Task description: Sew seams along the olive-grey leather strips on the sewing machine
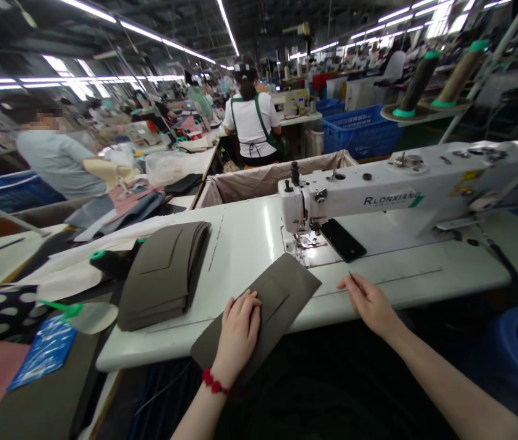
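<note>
My left hand (240,327), with a red bracelet at the wrist, lies palm down on a grey-brown fabric panel (293,284). A slit-like line runs across the panel, and its lower end hangs over the table's front edge. My right hand (371,305) is apart from the panel, fingers pinched on a thin dark pointed tool (351,277), mostly hidden. Just beyond the panel's far corner is the needle area of a white sewing machine (350,189). A black phone (344,239) rests on the machine bed. A stack of similar panels (162,269) sits at the left.
Black thread cone (107,261), green-tipped bottle (96,316) and blue packet (45,351) lie left of the stack. Thread spools (417,85) stand at the upper right. A fabric-lined bin (272,180) is behind the table. Co-workers sit at other tables, one in a white shirt (254,122).
</note>
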`<state>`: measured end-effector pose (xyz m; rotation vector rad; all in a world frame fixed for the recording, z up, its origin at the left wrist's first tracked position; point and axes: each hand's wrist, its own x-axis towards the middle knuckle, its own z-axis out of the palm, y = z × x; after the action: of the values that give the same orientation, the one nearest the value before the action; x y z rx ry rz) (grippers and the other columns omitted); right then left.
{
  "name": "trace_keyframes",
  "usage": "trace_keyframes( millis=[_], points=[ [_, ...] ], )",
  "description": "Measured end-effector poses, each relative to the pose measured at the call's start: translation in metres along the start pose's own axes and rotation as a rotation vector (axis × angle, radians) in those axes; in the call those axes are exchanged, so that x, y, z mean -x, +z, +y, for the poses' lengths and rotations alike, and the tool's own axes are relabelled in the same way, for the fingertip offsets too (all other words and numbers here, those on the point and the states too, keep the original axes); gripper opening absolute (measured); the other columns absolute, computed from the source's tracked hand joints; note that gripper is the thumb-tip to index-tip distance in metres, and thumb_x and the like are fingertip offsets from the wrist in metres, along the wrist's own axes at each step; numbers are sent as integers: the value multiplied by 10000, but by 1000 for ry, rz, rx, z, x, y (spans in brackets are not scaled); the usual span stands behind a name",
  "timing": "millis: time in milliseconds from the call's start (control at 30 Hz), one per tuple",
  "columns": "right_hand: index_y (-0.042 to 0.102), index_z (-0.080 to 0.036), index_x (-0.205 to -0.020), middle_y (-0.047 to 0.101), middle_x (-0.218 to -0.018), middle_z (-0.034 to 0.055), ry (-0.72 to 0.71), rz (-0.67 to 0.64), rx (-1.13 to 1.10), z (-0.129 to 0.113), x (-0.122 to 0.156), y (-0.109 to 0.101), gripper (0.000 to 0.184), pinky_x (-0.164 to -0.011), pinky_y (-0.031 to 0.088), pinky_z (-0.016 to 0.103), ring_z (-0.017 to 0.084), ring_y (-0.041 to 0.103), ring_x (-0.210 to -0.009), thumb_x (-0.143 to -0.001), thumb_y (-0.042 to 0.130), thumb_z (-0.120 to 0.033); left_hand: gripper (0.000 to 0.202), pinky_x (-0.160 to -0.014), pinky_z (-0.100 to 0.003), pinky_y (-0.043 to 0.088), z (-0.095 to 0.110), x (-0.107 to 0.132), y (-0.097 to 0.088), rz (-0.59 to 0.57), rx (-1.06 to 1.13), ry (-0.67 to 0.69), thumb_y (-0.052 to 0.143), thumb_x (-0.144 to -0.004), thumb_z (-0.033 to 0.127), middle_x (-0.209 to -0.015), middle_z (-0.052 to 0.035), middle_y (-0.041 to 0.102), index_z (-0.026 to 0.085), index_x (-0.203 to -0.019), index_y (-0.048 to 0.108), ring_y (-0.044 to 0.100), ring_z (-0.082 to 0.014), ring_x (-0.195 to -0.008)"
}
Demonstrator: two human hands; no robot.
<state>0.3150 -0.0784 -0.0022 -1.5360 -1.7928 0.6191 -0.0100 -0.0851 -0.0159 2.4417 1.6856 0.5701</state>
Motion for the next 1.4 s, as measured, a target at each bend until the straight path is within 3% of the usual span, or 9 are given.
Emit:
trace_keyframes(
  millis=[133, 233, 367, 500, 700, 833, 933, 1067, 1400],
  points=[
    [529, -225, -797, 558, -707, -8, 131, -19, -191, -4, 50, -1, 341, -667, 470, 269, 159, 568, -669, -993, 339, -429, 514, -1166, -522, 179, 0, -42, -8, -185, -68, 290, 490, -954, 403, -1490, -82, 389, 291, -1438, 361, 327, -253, -1394],
    [501, -238, -822, 569, -726, -10, 192, -109, -202, 1, 79, 7, 320, -674, 468, 279, 165, 581, -686, -999, 309, -424, 555, -1174, -504, 154, -2, -69, -15, -350, -34, 482, 509, -942, 422, -1529, -52, 332, 334, -1459, 326, 303, -249, -1406],
    [453, -252, -875, 560, -682, -32, 301, -145, -108, 17, 103, 25, 247, -581, 423, 277, 167, 574, -604, -986, 343, -442, 440, -1183, -503, 135, 14, -78, -9, -320, -11, 446, 442, -977, 371, -1495, -36, 393, 305, -1411, 419, 277, -233, -1417],
    [437, -243, -908, 592, -719, -16, 321, -144, 10, 23, 110, 36, 225, -576, 390, 280, 185, 607, -650, -978, 370, -446, 518, -1192, -492, 112, 42, -67, 12, -253, -61, 420, 427, -983, 419, -1551, -27, 288, 307, -1473, 303, 198, -242, -1446],
    [468, -239, -978, 615, -761, 0, 250, -137, 39, 14, 96, 28, 216, -588, 400, 281, 192, 625, -677, -990, 345, -416, 608, -1182, -539, 73, 57, -63, 21, -251, -65, 402, 500, -938, 483, -1568, -26, 237, 319, -1482, 281, 155, -287, -1453],
    [474, -243, -996, 621, -767, 1, 214, -89, 64, 12, 86, 20, 196, -584, 398, 280, 196, 630, -683, -987, 365, -406, 567, -1195, -496, 66, 71, -57, 19, -296, 138, 418, 568, -905, 477, -1500, -32, 389, 294, -1419, 413, 309, -264, -1402],
    [472, -243, -955, 607, -729, -13, 186, -63, 82, 11, 79, 15, 189, -575, 386, 276, 184, 620, -649, -986, 382, -407, 310, -1170, -425, 208, 78, -56, 17, -310, 407, 197, 465, -971, 376, -1308, -9, 599, 289, -1236, 599, 479, -223, -1282],
    [486, -230, -979, 621, -739, -12, 102, -41, 151, 9, 61, 6, 180, -581, 380, 273, 178, 624, -658, -988, 400, -388, 321, -892, -316, 474, 75, -68, 12, -314, 593, -58, 399, -982, 401, -1079, -15, 689, 243, -1154, 619, 635, -206, -986],
    [564, -209, -1193, 662, -939, 57, -313, -35, 580, -3, -9, -10, 359, -658, 377, 314, 208, 611, -787, -986, 403, -454, 318, -895, -266, 435, 71, -76, 14, -339, 763, -143, 423, -953, 356, -1098, -5, 682, 213, -1151, 627, 614, -198, -1005]
  ],
)
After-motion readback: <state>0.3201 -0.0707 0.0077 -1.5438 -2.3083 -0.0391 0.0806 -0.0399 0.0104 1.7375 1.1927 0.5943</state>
